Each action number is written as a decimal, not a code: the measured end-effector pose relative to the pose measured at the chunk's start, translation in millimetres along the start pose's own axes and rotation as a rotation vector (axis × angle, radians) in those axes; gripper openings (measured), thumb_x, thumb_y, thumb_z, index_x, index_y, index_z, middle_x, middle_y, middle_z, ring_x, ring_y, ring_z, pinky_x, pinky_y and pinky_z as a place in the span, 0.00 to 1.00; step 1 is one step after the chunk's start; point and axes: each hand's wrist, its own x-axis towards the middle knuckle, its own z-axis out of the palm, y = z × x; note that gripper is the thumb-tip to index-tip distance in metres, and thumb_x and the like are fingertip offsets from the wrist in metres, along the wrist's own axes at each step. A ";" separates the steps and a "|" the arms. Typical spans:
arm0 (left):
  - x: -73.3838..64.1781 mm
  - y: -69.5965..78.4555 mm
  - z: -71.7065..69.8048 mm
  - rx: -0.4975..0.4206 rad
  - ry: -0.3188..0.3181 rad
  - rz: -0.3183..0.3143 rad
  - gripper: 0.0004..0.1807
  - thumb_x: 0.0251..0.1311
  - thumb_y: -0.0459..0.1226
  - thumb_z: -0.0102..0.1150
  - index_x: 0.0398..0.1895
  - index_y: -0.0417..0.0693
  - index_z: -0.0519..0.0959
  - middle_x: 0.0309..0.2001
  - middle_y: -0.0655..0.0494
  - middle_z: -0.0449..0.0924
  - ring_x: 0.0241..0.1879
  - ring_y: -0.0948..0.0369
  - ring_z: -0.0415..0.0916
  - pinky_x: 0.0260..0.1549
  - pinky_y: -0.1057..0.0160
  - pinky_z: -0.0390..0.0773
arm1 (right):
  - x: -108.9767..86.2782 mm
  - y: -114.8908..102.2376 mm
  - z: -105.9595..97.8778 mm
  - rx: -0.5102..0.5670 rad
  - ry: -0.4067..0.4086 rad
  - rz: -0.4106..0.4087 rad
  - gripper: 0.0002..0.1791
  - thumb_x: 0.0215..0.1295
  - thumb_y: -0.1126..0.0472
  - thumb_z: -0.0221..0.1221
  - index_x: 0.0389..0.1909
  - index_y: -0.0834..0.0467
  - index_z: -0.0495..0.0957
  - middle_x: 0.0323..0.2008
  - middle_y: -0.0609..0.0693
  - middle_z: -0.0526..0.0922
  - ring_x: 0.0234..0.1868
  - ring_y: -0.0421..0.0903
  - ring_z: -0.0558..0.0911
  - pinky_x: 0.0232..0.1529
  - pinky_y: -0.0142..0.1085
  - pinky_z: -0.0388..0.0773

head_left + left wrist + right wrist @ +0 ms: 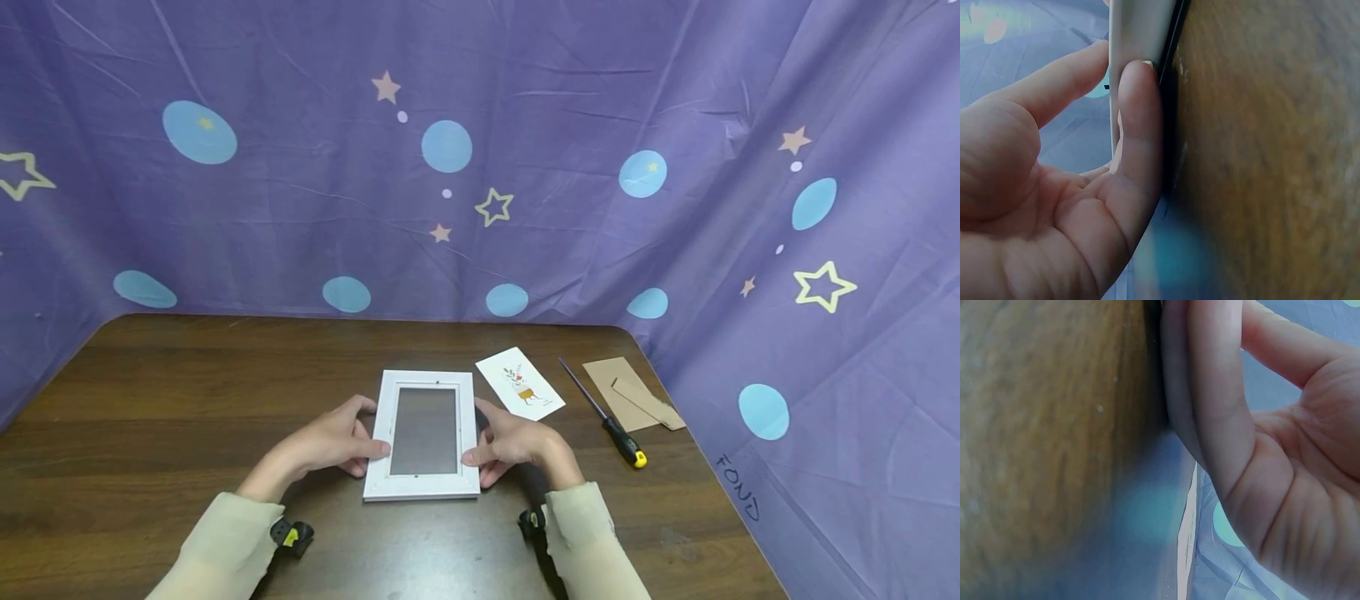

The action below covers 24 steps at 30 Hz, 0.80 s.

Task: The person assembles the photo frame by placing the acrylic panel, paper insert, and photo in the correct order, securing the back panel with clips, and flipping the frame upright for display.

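A white picture frame [380,429] lies close over the table in front of me, its dark grey pane [425,431] facing up. My left hand [330,437] grips the left side, thumb on the border and fingers along the outer edge. On the opposite side my right hand [513,442] holds the frame likewise, its thumb over the lower right border. The left wrist view has the frame's pale side edge [1141,31] between thumb and fingers, close to the wood. In the right wrist view the fingers [1219,394] hide most of the frame.
Right of the frame lies a white card [519,383] printed with a plant and an orange-brown shape. Beyond it are a screwdriver [618,437] with a black and yellow handle and a brown backing board [617,383] with a strip across it. A purple curtain [300,167] borders the wooden table [150,450].
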 end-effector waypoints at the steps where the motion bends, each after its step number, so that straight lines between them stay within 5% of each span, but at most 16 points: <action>1: -0.2 -0.7 -0.2 -0.004 -0.001 0.000 0.45 0.64 0.35 0.74 0.74 0.27 0.55 0.33 0.43 0.79 0.27 0.55 0.81 0.30 0.55 0.90 | 0.1 0.0 0.2 0.001 -0.001 0.001 0.61 0.68 0.69 0.70 0.86 0.56 0.35 0.33 0.63 0.83 0.24 0.51 0.87 0.31 0.44 0.92; 19: -2.0 -5.7 1.4 -0.057 -0.020 -0.052 0.19 0.66 0.35 0.73 0.42 0.36 0.70 0.28 0.47 0.79 0.24 0.57 0.81 0.26 0.60 0.89 | -7.5 -6.7 -1.7 -0.081 -0.023 -0.025 0.57 0.71 0.64 0.69 0.86 0.57 0.37 0.33 0.64 0.83 0.23 0.51 0.87 0.30 0.46 0.92; 24: -1.6 -4.8 2.9 -0.072 -0.020 -0.062 0.19 0.66 0.34 0.73 0.42 0.36 0.69 0.28 0.47 0.78 0.24 0.57 0.81 0.26 0.60 0.90 | -17.5 -12.2 -15.2 -0.258 0.125 -0.129 0.46 0.75 0.63 0.65 0.84 0.65 0.48 0.35 0.62 0.82 0.27 0.52 0.87 0.32 0.47 0.92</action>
